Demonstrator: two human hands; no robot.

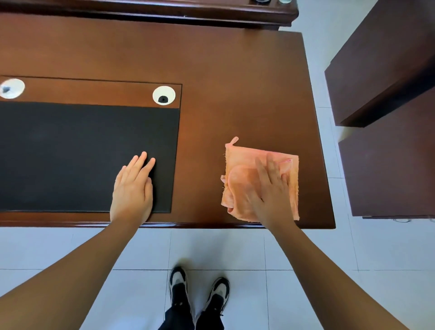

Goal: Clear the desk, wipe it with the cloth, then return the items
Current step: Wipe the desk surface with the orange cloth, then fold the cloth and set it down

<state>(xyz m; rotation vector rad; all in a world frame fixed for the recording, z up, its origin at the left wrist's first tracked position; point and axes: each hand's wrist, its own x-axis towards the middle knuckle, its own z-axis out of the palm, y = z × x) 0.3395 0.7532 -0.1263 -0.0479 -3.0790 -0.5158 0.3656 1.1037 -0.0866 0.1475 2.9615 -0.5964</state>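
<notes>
We are in the wiping step: the worktop (211,70) looks bare of loose items on the stretch in view, and the right hand (270,190) lies flat, fingers straight, pressing the cloth (240,179) down near the front right corner, well in from the edge. The cloth is a peach-orange square, folded once or twice, nubbly like terry, with frayed edges and a small hanging loop at its far left corner. The left hand (133,186) is open too, fingers straight and together, resting palm-down on the right end of the black desk mat (70,153), bracing, I would say. That mat is matte, flat and rectangular; the wood around it is a glossy reddish-brown with a rounded front lip. Two white round cable grommets (163,95) sit in the strip just beyond the mat. Next move, by my reading: keep even pressure and sweep the cloth across the bare wood, which should slide easily on that polished finish, then deal with the mat. On the raised back shelf (164,9) a couple of small things (273,1) are barely visible; I cannot tell what they are.
</notes>
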